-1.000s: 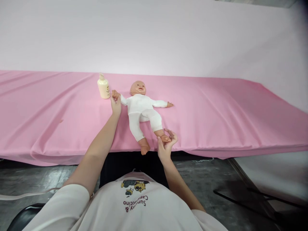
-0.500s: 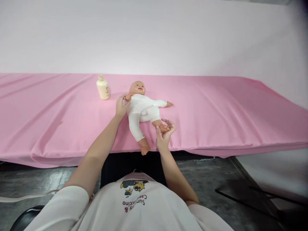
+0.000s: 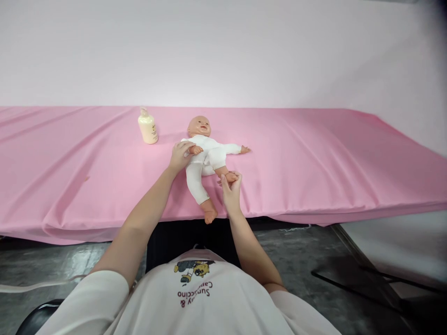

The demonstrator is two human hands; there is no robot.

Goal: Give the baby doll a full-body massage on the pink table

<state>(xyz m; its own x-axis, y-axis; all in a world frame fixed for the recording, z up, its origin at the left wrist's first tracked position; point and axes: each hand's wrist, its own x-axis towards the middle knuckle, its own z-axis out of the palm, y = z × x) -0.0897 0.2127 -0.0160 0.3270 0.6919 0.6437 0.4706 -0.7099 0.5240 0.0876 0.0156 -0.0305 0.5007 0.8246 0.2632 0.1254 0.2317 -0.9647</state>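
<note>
A baby doll (image 3: 206,148) with a white cloth body lies on its back, head away from me, on the pink tablecloth (image 3: 300,172). My left hand (image 3: 180,154) is closed around the doll's arm on the left side, near its small hand. Lower down, my right hand (image 3: 231,186) grips the doll's foot on the right side, with that leg bent and raised. The doll's other leg stretches toward me, its foot at the table's front edge.
A cream pump bottle (image 3: 148,128) stands upright on the cloth, left of the doll's head. Behind the table rises a pale wall (image 3: 223,51). A black seat (image 3: 38,316) shows at the lower left.
My left hand has brought the doll's arm down and inward over its body. My right hand has pushed the held foot up and leftward, and its fingers have closed more around it.
</note>
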